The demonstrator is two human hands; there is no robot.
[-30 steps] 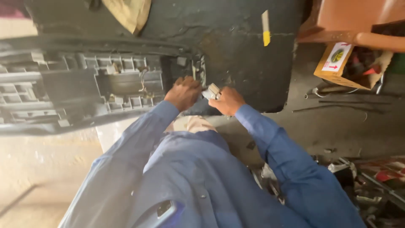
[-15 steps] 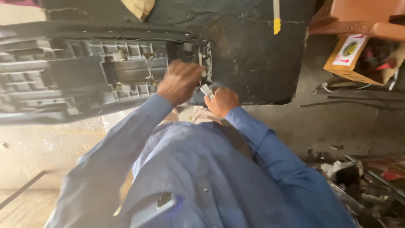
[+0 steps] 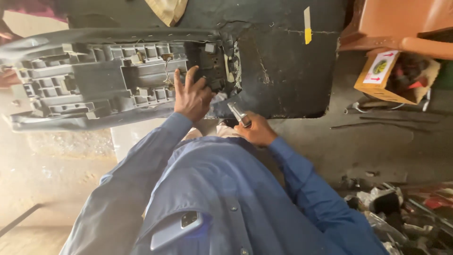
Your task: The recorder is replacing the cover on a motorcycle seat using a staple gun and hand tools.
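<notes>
A long grey ribbed plastic seat base lies upside down across a dark worn board. My left hand rests on the base's near edge by its right end, fingers spread, holding nothing. My right hand is closed round a small metal tool whose shiny tip points up toward the base's right end. Both arms wear blue sleeves. A phone sticks out of my shirt pocket.
A cardboard box of small parts stands at the right under an orange chair. Scrap metal and wires lie at the lower right. A tan cloth hangs at the top. Another person's hand shows at the left edge.
My left hand has slid left along the seat base and spread its fingers. My right hand has drawn back toward my body with the tool.
</notes>
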